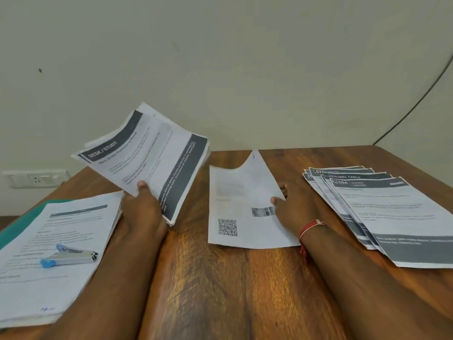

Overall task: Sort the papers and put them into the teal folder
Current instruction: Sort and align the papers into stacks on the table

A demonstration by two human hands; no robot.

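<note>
— The fingers?
— The left hand (144,204) grips a sheaf of white printed sheets (147,158) headed "DESK / STUDY", thumb on top, fingers hidden beneath. The right hand (291,207) pinches the edge of a single white sheet (235,204) bearing a QR code.
— The folder?
— The teal folder (23,217) lies left on the brown wooden table (220,290), under a stack of white papers (61,231) and a blue-and-silver stapler (69,256). The fanned pile (387,217) on the right reads "DRESSING TABLE".

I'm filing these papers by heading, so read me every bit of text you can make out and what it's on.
"DESK / STUDY": held stack
"RESSING TABLE": a fanned sheet, right
"104": front fanned sheet
"670": far fanned sheet
Everything else, including the QR sheet, is too blurred.
</note>
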